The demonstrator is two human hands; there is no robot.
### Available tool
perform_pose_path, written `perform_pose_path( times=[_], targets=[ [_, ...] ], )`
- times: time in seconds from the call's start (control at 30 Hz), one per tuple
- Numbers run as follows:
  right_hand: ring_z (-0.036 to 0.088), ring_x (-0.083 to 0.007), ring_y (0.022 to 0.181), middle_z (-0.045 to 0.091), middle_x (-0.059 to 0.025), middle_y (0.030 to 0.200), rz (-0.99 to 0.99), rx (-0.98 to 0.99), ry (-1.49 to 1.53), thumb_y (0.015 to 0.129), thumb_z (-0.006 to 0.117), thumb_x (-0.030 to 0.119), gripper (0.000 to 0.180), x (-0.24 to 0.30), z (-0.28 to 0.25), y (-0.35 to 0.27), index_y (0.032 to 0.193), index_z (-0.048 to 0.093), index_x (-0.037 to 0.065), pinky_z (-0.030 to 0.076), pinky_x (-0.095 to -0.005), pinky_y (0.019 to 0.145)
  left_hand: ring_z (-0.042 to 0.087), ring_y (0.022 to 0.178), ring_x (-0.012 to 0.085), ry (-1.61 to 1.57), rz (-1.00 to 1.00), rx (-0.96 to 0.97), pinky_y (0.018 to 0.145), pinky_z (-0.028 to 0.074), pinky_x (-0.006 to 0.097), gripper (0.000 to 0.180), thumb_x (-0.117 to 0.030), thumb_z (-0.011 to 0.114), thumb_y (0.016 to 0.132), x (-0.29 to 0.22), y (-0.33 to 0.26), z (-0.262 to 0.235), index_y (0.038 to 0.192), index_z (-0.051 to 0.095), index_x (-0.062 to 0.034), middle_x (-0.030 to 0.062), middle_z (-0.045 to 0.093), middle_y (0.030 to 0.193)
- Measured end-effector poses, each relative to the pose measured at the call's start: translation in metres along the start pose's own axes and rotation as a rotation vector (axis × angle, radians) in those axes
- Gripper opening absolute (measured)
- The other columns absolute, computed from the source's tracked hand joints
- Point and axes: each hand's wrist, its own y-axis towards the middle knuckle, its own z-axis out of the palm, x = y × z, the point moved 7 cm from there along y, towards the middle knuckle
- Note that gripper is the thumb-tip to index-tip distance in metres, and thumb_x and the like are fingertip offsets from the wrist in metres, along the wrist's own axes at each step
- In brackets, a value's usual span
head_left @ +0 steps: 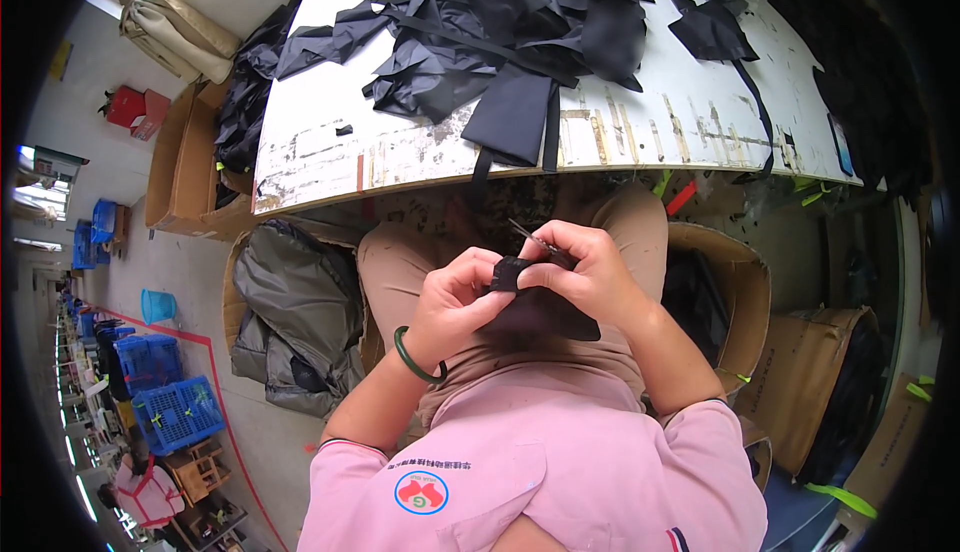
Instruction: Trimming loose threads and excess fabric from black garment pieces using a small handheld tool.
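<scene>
Above my lap, my left hand (458, 297) pinches the edge of a black fabric piece (545, 318), its fingertips closed on a small folded black part (508, 274). My right hand (590, 277) is closed beside it, its thumb against the same fold. A thin, dark, pointed tool that looks like thread snips (527, 235) sticks out from the right fingers toward the table; its rear part is mostly hidden in the hand. The rest of the fabric hangs below both hands onto my thighs.
Ahead stands a worn white table (330, 142) bearing a heap of black fabric pieces (500, 32) and a separate black strapped piece (714, 30). Cardboard boxes flank my legs, one with grey-green fabric (300, 302), another at right (745, 292). Blue crates (178, 417) stand farther left.
</scene>
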Motion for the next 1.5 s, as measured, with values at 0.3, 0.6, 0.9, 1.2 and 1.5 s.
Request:
perform_pose_path(
  times=[0.3,0.6,0.9,1.2,1.5],
  targets=[
    [0.058,-0.0115,0.079,0.063,-0.0057,0.087,0.072,-0.063,0.222,0.077,0.074,0.006,0.023,-0.018,0.01,0.003,0.095,0.06,0.002,0.047,-0.0255,0.073,0.055,0.093,0.0127,-0.347,0.044,-0.077,0.088,0.041,0.028,0.013,0.008,0.06,0.08,-0.001,0.003,0.008,0.087,0.064,-0.0018,0.0049,0.059,0.102],
    [0.054,-0.0149,0.073,0.058,-0.0084,0.081,0.039,-0.128,0.066,0.095,0.057,0.03,0.03,-0.012,0.009,-0.022,0.096,0.057,0.0,0.045,-0.0279,0.067,0.054,0.083,0.0077,-0.07,0.311,-0.34,0.073,0.043,0.02,0.011,0.01,0.062,0.082,0.0,-0.005,-0.016,0.086,0.062,-0.0003,0.0033,0.058,0.098],
    [0.043,-0.0083,0.067,0.05,-0.0023,0.073,0.124,-0.02,0.185,0.094,0.061,0.032,0.031,-0.032,0.032,-0.029,0.093,0.054,0.002,0.039,-0.0248,0.06,0.054,0.081,0.0057,0.082,0.423,-0.421,0.068,0.043,0.018,0.011,0.009,0.064,0.083,-0.001,-0.011,-0.02,0.089,0.063,0.0006,0.0023,0.057,0.1],
    [0.039,-0.0071,0.058,0.045,-0.0021,0.062,0.082,0.005,0.159,0.088,0.068,0.03,0.031,-0.034,0.045,-0.028,0.084,0.052,0.004,0.035,-0.0244,0.051,0.057,0.086,0.0085,0.078,0.418,-0.395,0.073,0.045,0.02,0.012,0.01,0.064,0.082,0.005,-0.014,-0.015,0.091,0.064,0.0014,0.0043,0.057,0.102],
    [0.054,-0.0249,0.052,0.055,-0.012,0.064,-0.04,-0.089,-0.09,0.085,0.07,0.029,0.031,-0.011,0.035,-0.023,0.092,0.056,0.003,0.043,-0.0323,0.05,0.059,0.086,0.0118,0.136,0.435,-0.356,0.074,0.048,0.022,0.013,0.011,0.064,0.082,0.008,-0.016,-0.009,0.091,0.064,0.0016,0.0077,0.058,0.102]
  ],
)
